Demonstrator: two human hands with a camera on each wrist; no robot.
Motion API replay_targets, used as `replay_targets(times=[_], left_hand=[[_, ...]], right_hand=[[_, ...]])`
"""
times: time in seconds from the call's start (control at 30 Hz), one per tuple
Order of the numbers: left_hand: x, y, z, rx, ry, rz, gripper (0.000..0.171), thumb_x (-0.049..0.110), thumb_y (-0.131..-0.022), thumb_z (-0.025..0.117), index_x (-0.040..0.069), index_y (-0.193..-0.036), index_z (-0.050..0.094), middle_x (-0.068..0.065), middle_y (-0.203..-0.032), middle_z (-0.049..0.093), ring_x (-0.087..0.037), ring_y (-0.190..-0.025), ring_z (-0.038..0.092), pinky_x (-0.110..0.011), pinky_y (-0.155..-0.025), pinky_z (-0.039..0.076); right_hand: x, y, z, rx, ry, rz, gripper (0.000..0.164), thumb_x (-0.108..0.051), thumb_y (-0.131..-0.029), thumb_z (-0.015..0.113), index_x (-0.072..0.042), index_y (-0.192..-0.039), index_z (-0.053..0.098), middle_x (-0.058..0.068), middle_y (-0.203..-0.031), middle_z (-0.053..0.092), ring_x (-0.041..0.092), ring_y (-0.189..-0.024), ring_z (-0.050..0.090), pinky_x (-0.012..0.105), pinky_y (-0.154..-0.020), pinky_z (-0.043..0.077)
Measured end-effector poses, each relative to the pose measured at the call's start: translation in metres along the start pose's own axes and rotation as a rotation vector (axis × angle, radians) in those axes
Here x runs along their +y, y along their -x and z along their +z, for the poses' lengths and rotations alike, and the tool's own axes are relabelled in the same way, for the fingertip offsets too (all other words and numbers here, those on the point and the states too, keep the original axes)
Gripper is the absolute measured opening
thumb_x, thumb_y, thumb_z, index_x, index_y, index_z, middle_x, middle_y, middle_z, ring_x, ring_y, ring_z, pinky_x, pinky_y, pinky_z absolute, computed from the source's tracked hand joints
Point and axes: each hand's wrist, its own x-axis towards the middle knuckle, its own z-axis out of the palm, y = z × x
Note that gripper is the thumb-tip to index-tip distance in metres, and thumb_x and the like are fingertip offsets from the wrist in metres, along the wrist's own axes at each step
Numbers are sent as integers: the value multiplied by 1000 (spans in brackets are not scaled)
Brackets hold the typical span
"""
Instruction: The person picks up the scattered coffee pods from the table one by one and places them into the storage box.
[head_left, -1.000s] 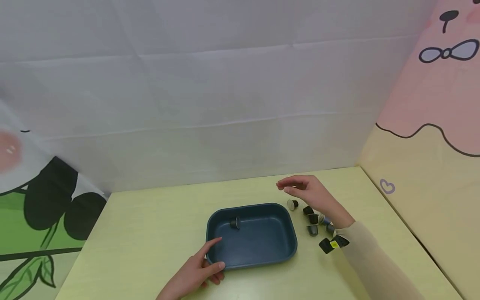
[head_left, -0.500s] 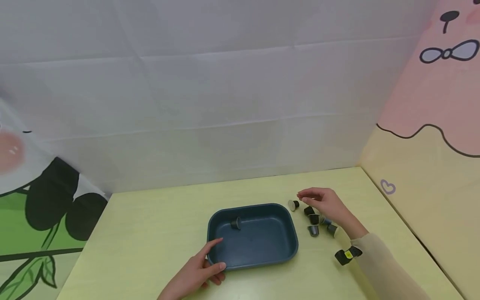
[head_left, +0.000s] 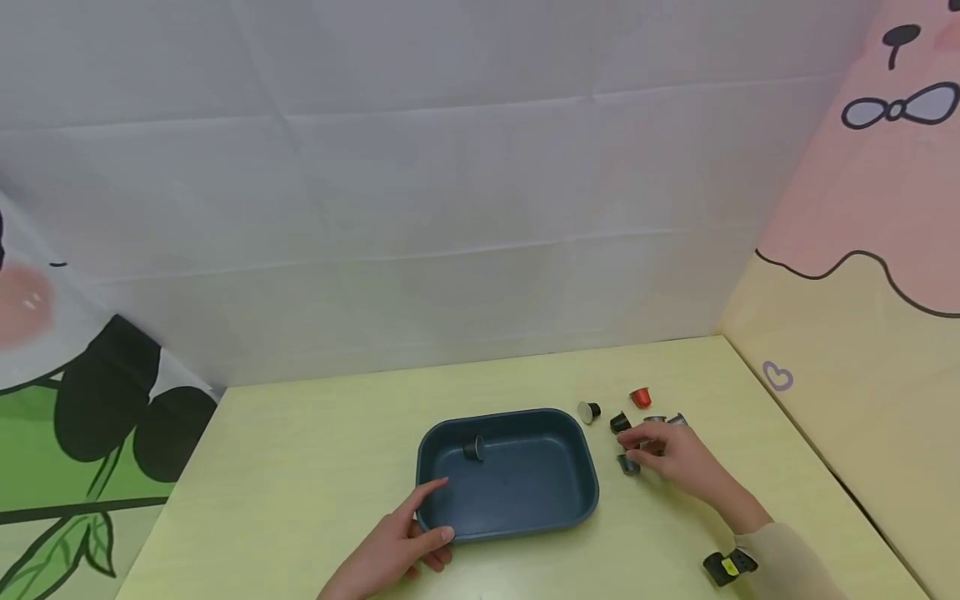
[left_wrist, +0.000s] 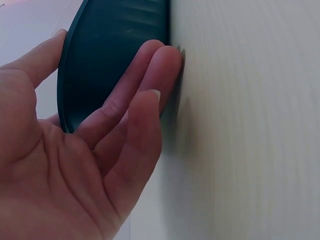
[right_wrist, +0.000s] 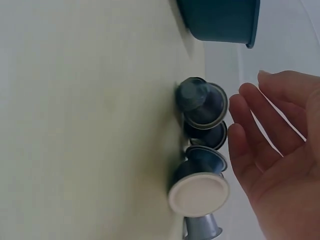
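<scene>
A dark blue tray (head_left: 525,492) stands on the table, with one dark coffee capsule (head_left: 474,448) lying on its side near the back left. My left hand (head_left: 390,542) grips its near left corner. Thumb and index finger lie over the rim, while the other fingers rest against the outer wall (left_wrist: 100,65). My right hand (head_left: 678,458) hovers beside a cluster of coffee capsules right of the tray. Its fingers are slightly bent and hold nothing; the right wrist view shows a gap between them and the dark capsule (right_wrist: 195,97). Part of the cluster is hidden by that hand.
A black capsule (head_left: 589,412) with a cream lid lies near the tray's back right corner. Behind the cluster is a red capsule (head_left: 641,397). A white sheet (head_left: 450,317) hangs at the back, and a printed panel (head_left: 832,375) borders the table's right side.
My right hand has come right and nearer to me, down to the capsules. The red capsule has come into view behind it. The left hand and tray stay put.
</scene>
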Motion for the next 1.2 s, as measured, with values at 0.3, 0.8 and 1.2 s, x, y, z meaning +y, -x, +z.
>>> replay_targets(times=[0.3, 0.8, 1.2], left_hand=[[1, 0, 1, 3, -10, -5, 71, 37, -97, 66, 20, -156, 30, -5, -81, 72, -25, -73, 71, -38, -58, 48], [1, 0, 1, 5, -3, -18, 72, 37, -97, 66, 18, -156, 29, -5, -81, 72, -25, -73, 71, -38, -58, 49], [-1, -1, 1, 10, -12, -9, 72, 38, -97, 65, 20, -157, 29, -5, -81, 72, -25, -73, 71, -38, -58, 49]], right_hand=[[5, 14, 11, 52, 26, -76, 27, 2, -82, 79, -3, -107, 72, 7, -101, 73, 10, -84, 65, 29, -71, 54], [2, 12, 9, -39, 207, -19, 35, 0, -75, 84, -6, -107, 73, 3, -103, 71, 13, -88, 61, 31, -75, 51], [3, 9, 11, -69, 211, -8, 34, -4, -75, 86, -8, -106, 73, 1, -103, 71, 14, -90, 62, 33, -77, 52]])
